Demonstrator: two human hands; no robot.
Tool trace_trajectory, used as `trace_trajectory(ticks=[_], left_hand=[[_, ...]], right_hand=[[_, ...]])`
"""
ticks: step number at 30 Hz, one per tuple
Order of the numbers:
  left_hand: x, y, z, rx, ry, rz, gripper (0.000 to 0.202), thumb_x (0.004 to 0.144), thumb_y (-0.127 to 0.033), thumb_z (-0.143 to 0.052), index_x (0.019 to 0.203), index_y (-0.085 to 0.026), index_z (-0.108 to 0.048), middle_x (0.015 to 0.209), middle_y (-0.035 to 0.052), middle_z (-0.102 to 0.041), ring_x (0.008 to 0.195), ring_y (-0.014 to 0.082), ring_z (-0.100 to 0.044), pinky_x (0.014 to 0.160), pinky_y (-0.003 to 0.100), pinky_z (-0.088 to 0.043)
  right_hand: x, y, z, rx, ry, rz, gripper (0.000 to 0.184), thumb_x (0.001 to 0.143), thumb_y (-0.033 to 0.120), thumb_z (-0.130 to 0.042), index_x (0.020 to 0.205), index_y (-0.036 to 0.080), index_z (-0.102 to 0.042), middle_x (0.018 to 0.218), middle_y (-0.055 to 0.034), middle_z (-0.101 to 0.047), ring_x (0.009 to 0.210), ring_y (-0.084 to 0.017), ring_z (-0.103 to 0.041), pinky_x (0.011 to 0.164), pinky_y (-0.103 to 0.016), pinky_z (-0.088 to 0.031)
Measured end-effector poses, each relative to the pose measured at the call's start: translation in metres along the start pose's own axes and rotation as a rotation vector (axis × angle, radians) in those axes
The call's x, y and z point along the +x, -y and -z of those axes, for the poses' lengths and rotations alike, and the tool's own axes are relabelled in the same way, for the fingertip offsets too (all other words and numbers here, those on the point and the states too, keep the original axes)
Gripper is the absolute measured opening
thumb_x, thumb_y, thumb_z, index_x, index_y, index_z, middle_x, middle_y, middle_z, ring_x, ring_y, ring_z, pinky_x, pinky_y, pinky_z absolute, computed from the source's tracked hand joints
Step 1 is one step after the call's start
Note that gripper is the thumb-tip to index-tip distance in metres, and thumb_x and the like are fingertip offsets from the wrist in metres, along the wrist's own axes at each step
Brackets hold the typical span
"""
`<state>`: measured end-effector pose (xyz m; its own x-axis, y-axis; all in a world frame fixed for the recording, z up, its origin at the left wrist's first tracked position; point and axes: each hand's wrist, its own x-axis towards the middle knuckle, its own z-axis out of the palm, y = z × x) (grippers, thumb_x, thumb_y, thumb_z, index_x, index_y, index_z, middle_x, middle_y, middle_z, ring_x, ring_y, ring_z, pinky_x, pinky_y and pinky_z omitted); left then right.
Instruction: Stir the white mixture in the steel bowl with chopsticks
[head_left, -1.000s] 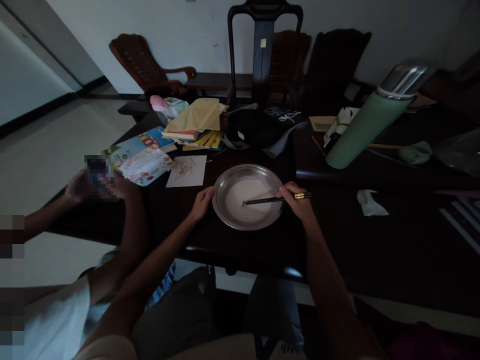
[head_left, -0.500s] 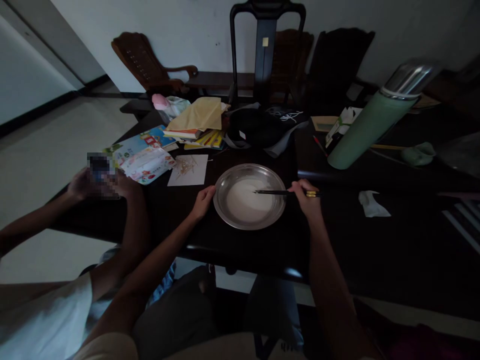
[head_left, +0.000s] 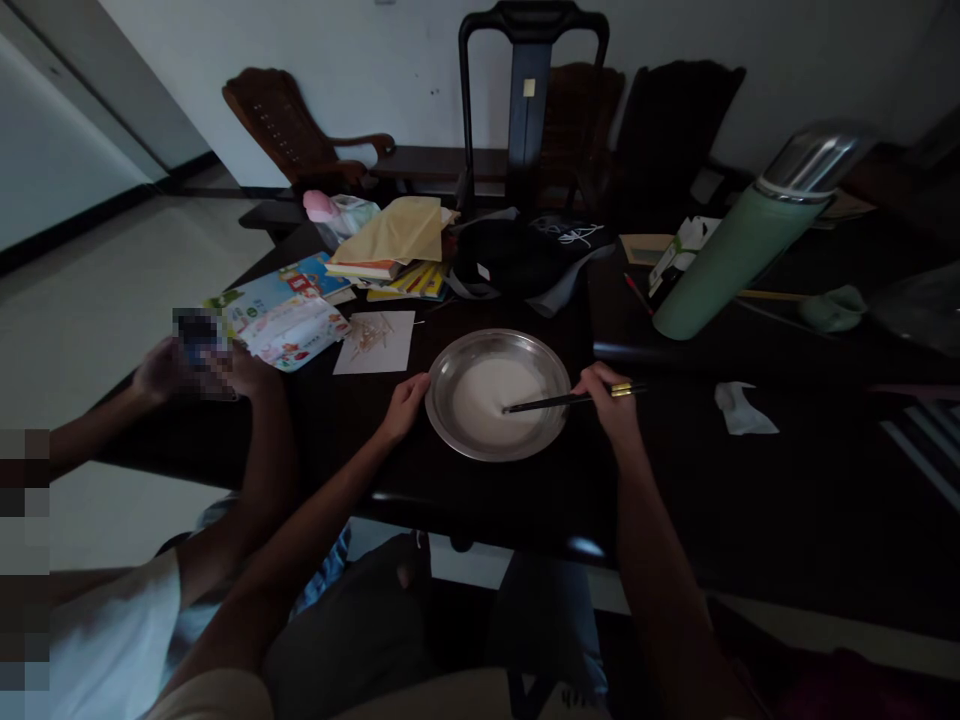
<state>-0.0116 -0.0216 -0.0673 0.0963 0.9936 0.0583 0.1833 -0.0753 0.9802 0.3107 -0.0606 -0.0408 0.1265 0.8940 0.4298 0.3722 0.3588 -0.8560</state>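
Observation:
A round metal basin stands on the dark table, with a pale, milky liquid in it. My left hand grips the basin's left rim, fingers closed on it. Over the right rim, my right hand is closed round a pair of black chopsticks with gold bands near the back end. Their tips dip into the liquid near the middle of the basin. Left of the basin lies a white paper with several thin sticks, perhaps cotton swabs, scattered on it.
A green thermos leans in view at the right, near a crumpled tissue. Books and a dark bag lie behind the basin. At the left, another person's hands hold a blurred-out device beside colourful booklets.
The chopstick tips have moved through the liquid toward me and slightly left, and the chopsticks now slant more. My left hand stays at the rim.

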Motion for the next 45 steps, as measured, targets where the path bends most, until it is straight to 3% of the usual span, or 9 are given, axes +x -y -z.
trace_trajectory(ticks=[3, 9, 14, 19, 25, 30, 36, 41, 45], left_hand=[[0.0006, 0.0016, 0.0008, 0.021, -0.002, -0.004, 0.045, 0.082, -0.056, -0.054, 0.065, -0.015, -0.051, 0.060, -0.0022, -0.044, 0.057, 0.0104, -0.039, 0.051, 0.020, -0.034], [0.0013, 0.0032, 0.0014, 0.006, 0.012, -0.022, 0.045, 0.083, -0.055, -0.055, 0.062, -0.016, -0.048, 0.058, -0.0024, -0.043, 0.055, 0.0102, -0.037, 0.051, 0.021, -0.035], [0.0006, 0.0022, 0.0012, 0.006, 0.001, -0.014, 0.043, 0.083, -0.054, -0.054, 0.065, -0.015, -0.050, 0.060, -0.0021, -0.044, 0.056, 0.0105, -0.038, 0.051, 0.020, -0.034], [-0.0008, -0.0007, 0.0004, 0.046, -0.009, 0.014, 0.043, 0.083, -0.054, -0.052, 0.064, -0.016, -0.049, 0.060, -0.0019, -0.043, 0.057, 0.0110, -0.038, 0.051, 0.021, -0.033], [0.0008, 0.0008, 0.0006, 0.024, -0.010, 0.015, 0.045, 0.080, -0.057, -0.054, 0.063, -0.016, -0.050, 0.060, -0.0020, -0.043, 0.057, 0.0110, -0.038, 0.052, 0.021, -0.034], [-0.0002, -0.0009, -0.0003, 0.012, -0.009, 0.022, 0.047, 0.079, -0.060, -0.055, 0.062, -0.016, -0.049, 0.059, -0.0020, -0.043, 0.056, 0.0110, -0.038, 0.050, 0.021, -0.033], [-0.0006, -0.0044, -0.0017, -0.006, -0.008, 0.033, 0.047, 0.078, -0.060, -0.057, 0.065, -0.015, -0.052, 0.060, -0.0020, -0.046, 0.056, 0.0108, -0.039, 0.050, 0.021, -0.034], [0.0003, 0.0004, 0.0000, 0.001, 0.002, -0.002, 0.046, 0.081, -0.057, -0.055, 0.064, -0.015, -0.051, 0.059, -0.0023, -0.044, 0.056, 0.0103, -0.038, 0.051, 0.021, -0.033], [0.0000, 0.0015, 0.0007, 0.008, -0.005, -0.002, 0.045, 0.082, -0.056, -0.055, 0.063, -0.015, -0.049, 0.059, -0.0025, -0.042, 0.056, 0.0103, -0.037, 0.050, 0.021, -0.032]], right_hand=[[0.0002, 0.0017, -0.0045, -0.049, 0.131, 0.058, 0.028, 0.088, 0.037, -0.056, 0.065, 0.025, -0.065, 0.069, -0.0011, -0.064, 0.076, -0.019, -0.060, 0.076, -0.035, -0.045], [0.0002, -0.0023, 0.0005, -0.012, -0.098, -0.023, 0.039, 0.090, 0.038, -0.050, 0.056, 0.023, -0.057, 0.059, 0.0002, -0.054, 0.066, -0.018, -0.055, 0.071, -0.034, -0.045], [-0.0005, 0.0017, -0.0049, -0.017, 0.150, 0.018, 0.027, 0.088, 0.036, -0.056, 0.066, 0.023, -0.065, 0.069, -0.0007, -0.062, 0.076, -0.018, -0.059, 0.075, -0.034, -0.045], [0.0010, -0.0024, 0.0014, -0.012, -0.092, -0.069, 0.036, 0.089, 0.039, -0.051, 0.057, 0.023, -0.056, 0.061, 0.0011, -0.054, 0.066, -0.016, -0.054, 0.069, -0.032, -0.043], [0.0009, 0.0022, -0.0029, -0.016, 0.130, 0.006, 0.028, 0.087, 0.038, -0.055, 0.065, 0.024, -0.064, 0.068, -0.0005, -0.063, 0.074, -0.018, -0.059, 0.074, -0.035, -0.044], [0.0013, -0.0026, 0.0025, -0.007, -0.082, -0.055, 0.038, 0.090, 0.041, -0.050, 0.058, 0.023, -0.057, 0.060, 0.0002, -0.056, 0.066, -0.017, -0.054, 0.070, -0.034, -0.044], [0.0008, 0.0005, -0.0018, -0.012, 0.111, -0.004, 0.027, 0.087, 0.036, -0.055, 0.065, 0.024, -0.064, 0.069, -0.0007, -0.063, 0.075, -0.019, -0.059, 0.076, -0.035, -0.044], [0.0009, -0.0026, 0.0017, 0.021, -0.084, -0.053, 0.037, 0.090, 0.036, -0.050, 0.056, 0.023, -0.056, 0.060, 0.0004, -0.057, 0.065, -0.018, -0.055, 0.071, -0.035, -0.044], [0.0002, 0.0009, 0.0001, 0.019, 0.096, -0.019, 0.033, 0.089, 0.037, -0.051, 0.061, 0.024, -0.060, 0.064, -0.0003, -0.062, 0.070, -0.018, -0.059, 0.073, -0.035, -0.045]])
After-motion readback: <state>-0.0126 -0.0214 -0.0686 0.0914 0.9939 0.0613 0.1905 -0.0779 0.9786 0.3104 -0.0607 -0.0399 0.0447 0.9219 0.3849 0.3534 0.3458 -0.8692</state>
